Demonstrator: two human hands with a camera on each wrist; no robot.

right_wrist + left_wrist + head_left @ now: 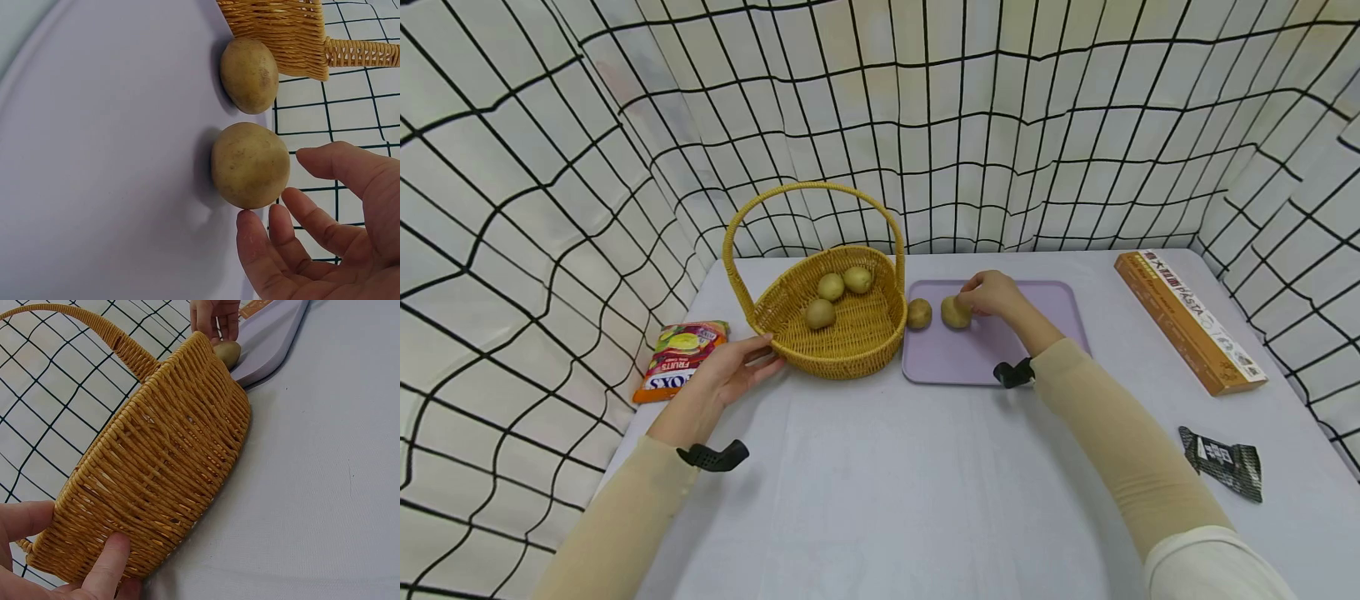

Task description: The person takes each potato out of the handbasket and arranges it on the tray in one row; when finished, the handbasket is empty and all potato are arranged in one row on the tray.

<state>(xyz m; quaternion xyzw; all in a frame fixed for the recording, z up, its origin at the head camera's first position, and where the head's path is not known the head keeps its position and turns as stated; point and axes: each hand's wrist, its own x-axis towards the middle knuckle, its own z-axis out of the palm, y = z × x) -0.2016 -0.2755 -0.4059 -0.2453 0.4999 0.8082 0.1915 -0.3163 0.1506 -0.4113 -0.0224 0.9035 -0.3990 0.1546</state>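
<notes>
A yellow wicker basket point(842, 367) with a tall arched handle stands on the table, with three potatoes point(820, 314) inside. My left hand point(733, 375) grips its near left side, the thumb at the rim and fingertips point(115, 547) on the outer weave. Right of the basket lies a lilac tray point(955, 367) bearing two potatoes. One potato point(249, 75) sits by the tray's left edge, close to the basket. Around the other, rounder potato point(250, 165), my right hand point(992, 293) has its fingers and thumb spread; the fingertips are right at its side and a gap shows by the thumb.
At the left edge, beside my left hand, lies a red fruit candy bag point(681, 358). A long brown and white pasta box point(1191, 321) lies at the right, and a small black wrapped packet point(1221, 462) nearer me. Black-gridded white cloth point(955, 125) encloses the table's back and sides.
</notes>
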